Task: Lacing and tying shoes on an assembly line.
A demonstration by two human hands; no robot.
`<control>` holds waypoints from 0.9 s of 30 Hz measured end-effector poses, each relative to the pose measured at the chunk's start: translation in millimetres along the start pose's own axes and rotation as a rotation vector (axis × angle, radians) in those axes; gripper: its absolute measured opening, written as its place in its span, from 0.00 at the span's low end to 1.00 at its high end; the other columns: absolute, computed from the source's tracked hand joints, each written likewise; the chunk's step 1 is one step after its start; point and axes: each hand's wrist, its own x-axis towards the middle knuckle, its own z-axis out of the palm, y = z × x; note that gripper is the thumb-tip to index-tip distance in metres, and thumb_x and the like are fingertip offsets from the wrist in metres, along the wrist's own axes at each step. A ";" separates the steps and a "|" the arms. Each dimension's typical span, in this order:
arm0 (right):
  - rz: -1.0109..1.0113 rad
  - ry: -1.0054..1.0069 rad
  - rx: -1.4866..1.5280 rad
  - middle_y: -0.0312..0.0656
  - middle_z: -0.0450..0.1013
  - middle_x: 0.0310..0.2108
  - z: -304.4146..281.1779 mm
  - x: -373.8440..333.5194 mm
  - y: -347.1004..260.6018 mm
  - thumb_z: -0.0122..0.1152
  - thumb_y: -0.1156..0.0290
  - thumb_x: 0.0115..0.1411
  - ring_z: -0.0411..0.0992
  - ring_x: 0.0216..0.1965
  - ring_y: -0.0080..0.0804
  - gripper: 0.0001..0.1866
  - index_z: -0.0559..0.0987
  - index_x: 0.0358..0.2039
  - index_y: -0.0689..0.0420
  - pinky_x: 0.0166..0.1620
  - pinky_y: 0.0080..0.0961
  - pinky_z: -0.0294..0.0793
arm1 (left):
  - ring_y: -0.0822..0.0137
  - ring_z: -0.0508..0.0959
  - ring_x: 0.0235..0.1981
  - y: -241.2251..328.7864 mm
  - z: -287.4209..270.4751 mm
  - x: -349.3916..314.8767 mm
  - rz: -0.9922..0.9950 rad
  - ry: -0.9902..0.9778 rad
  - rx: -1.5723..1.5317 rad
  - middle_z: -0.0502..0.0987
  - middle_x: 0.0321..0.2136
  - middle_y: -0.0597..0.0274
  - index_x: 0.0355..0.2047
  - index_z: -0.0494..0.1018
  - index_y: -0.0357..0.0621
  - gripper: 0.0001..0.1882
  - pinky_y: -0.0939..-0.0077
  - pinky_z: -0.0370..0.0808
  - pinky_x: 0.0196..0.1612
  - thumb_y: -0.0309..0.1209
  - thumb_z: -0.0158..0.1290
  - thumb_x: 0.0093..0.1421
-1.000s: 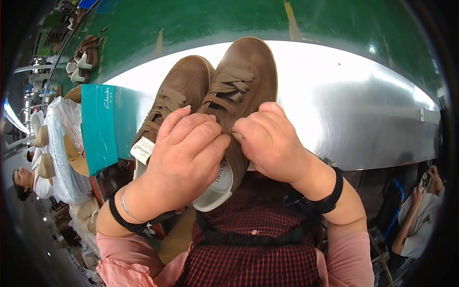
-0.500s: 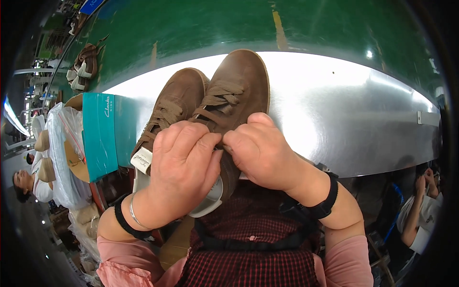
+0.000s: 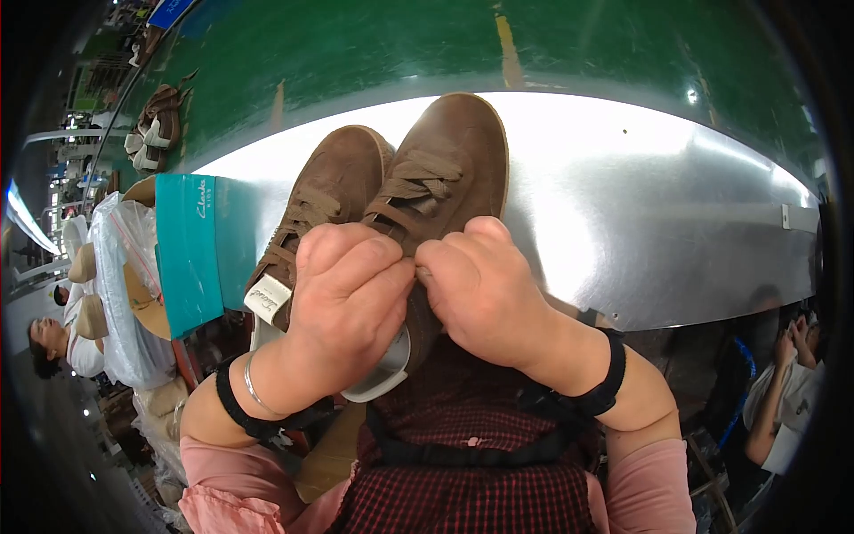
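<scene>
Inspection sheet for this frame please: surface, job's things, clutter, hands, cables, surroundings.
Surface: shiny metal table, glare on it.
Job's things: two brown lace-up shoes; right shoe under both hands at the laces, left shoe beside it.
Clutter: teal box; plastic-wrapped bundle.
Hands: left hand and right hand curled at the right shoe's laces; what the fingers pinch is hidden.
Cables: nothing seen.
Surroundings: green floor; more shoes far left; other people at the edges.
</scene>
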 end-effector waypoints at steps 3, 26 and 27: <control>0.001 0.080 -0.035 0.39 0.63 0.20 2.3 -4.1 -0.3 0.54 0.78 0.44 0.62 0.22 0.35 0.07 0.70 0.28 0.61 0.32 0.30 0.61 | 0.62 0.72 0.36 -1.2 -0.8 -0.7 0.039 -0.032 -0.025 0.72 0.30 0.63 0.27 0.74 0.40 0.11 0.63 0.66 0.42 0.23 0.55 0.39; 0.039 0.093 0.098 0.41 0.69 0.23 -4.1 -9.9 12.6 0.60 0.81 0.45 0.67 0.24 0.40 0.12 0.73 0.33 0.61 0.34 0.33 0.64 | 0.55 0.72 0.35 5.1 -3.2 7.3 -0.122 -0.059 -0.030 0.72 0.31 0.58 0.32 0.73 0.39 0.14 0.64 0.66 0.39 0.20 0.59 0.40; 0.039 0.093 0.100 0.41 0.69 0.23 -2.8 -10.0 13.0 0.60 0.81 0.45 0.67 0.24 0.40 0.12 0.73 0.33 0.61 0.34 0.33 0.64 | 0.55 0.72 0.34 4.4 -2.3 7.1 -0.109 -0.057 -0.011 0.72 0.31 0.59 0.31 0.73 0.39 0.14 0.64 0.66 0.39 0.20 0.59 0.40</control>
